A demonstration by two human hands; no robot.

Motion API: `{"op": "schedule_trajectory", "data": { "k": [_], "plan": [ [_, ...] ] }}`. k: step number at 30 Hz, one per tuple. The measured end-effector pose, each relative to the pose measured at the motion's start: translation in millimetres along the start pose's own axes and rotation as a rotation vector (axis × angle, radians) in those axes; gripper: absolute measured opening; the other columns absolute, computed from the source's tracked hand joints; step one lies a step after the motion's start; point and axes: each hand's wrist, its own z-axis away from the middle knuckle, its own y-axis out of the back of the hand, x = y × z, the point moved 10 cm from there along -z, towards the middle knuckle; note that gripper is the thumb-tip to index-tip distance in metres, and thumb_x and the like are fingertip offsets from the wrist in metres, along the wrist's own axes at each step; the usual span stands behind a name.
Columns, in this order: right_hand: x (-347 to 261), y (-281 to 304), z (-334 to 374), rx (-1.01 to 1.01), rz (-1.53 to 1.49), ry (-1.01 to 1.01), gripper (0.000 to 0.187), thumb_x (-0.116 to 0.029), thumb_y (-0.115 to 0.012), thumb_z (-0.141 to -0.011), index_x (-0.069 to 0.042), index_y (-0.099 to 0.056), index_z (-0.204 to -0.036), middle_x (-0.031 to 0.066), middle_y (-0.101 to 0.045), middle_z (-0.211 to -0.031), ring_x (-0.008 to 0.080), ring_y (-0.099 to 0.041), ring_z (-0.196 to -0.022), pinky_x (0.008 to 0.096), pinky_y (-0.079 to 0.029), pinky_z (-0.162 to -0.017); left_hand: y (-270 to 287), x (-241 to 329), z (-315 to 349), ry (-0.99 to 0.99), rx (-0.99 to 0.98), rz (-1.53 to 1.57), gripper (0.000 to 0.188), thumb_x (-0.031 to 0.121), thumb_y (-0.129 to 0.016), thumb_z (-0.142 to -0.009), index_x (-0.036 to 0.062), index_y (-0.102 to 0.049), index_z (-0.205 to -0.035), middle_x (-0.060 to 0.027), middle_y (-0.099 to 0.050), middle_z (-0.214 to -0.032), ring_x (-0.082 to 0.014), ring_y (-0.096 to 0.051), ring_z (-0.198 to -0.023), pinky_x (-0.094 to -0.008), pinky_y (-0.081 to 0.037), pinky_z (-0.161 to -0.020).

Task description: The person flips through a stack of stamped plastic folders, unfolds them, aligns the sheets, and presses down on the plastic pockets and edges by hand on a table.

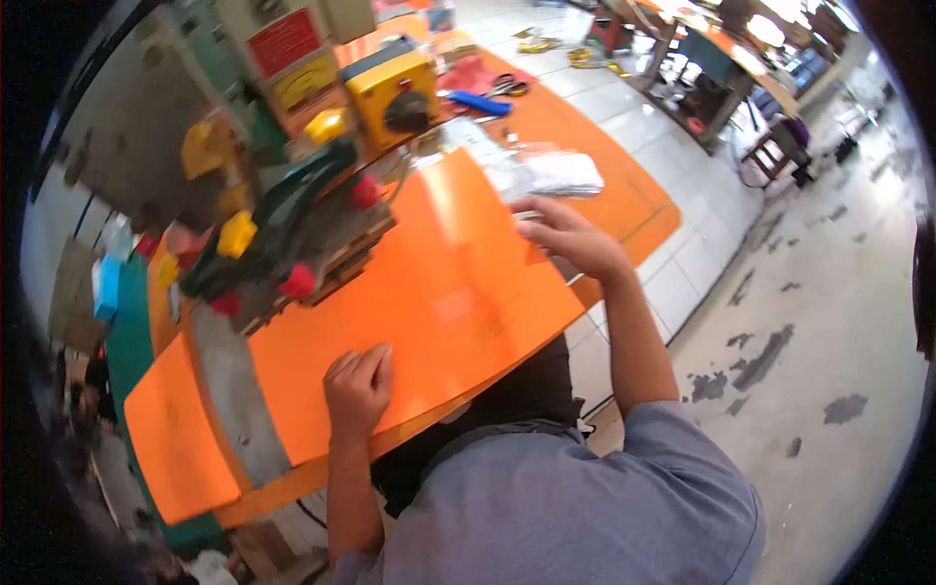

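Observation:
My left hand (359,390) rests on the orange tabletop sheet (419,292) near its front edge, fingers curled in with nothing seen in them. Over the sheet's right edge, my right hand (570,237) has its thumb and fingers drawn together. A small pale bit shows at its fingertips, too blurred to name. Just beyond that hand lies a stack of white sheets or bags (565,174), with crinkled clear plastic (478,146) beside it. Left of centre stands a dark green machine head (283,224) with red and yellow knobs, over a layered plate (336,263).
A yellow control box (390,93) with a black knob stands behind the sheet. Scissors (509,86) and a blue-handled tool (480,102) lie on the orange table. A grey metal strip (234,390) crosses the left side. Another workbench (717,49) stands far right.

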Motion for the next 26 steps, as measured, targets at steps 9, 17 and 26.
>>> {"op": "schedule_trajectory", "data": {
  "k": [9,17,26],
  "plan": [
    [23,-9,-34,-0.034,0.023,0.108,0.054,-0.033,-0.072,-0.1,-0.002,-0.058,-0.141,0.0059,-0.068,-0.124,0.0142,-0.061,-0.114,0.0317,-0.049,-0.098,-4,4,-4,0.082,-0.062,0.039,0.009,0.008,-0.071,-0.095,0.0008,-0.076,-0.098,-0.0137,-0.073,-0.082,-0.0302,-0.069,-0.074,-0.0416,-0.054,-0.069],
    [22,-7,-28,0.153,0.192,0.21,0.039,-0.018,-0.067,-0.092,0.002,-0.066,-0.126,0.015,-0.073,-0.117,0.0238,-0.067,-0.109,0.0388,-0.052,-0.097,-5,8,-8,0.073,-0.083,0.051,0.015,0.013,-0.068,-0.099,0.0008,-0.076,-0.1,-0.0142,-0.074,-0.087,-0.0319,-0.07,-0.077,-0.0434,-0.054,-0.071],
    [32,-6,-30,0.161,0.097,0.298,0.035,-0.015,-0.07,-0.092,-0.001,-0.067,-0.125,0.0158,-0.074,-0.113,0.0272,-0.068,-0.105,0.0393,-0.051,-0.097,-4,13,-10,0.042,-0.071,0.038,0.012,0.01,-0.07,-0.095,0.0022,-0.077,-0.102,-0.0147,-0.075,-0.085,-0.0294,-0.071,-0.077,-0.0407,-0.054,-0.072]
  ]
}}
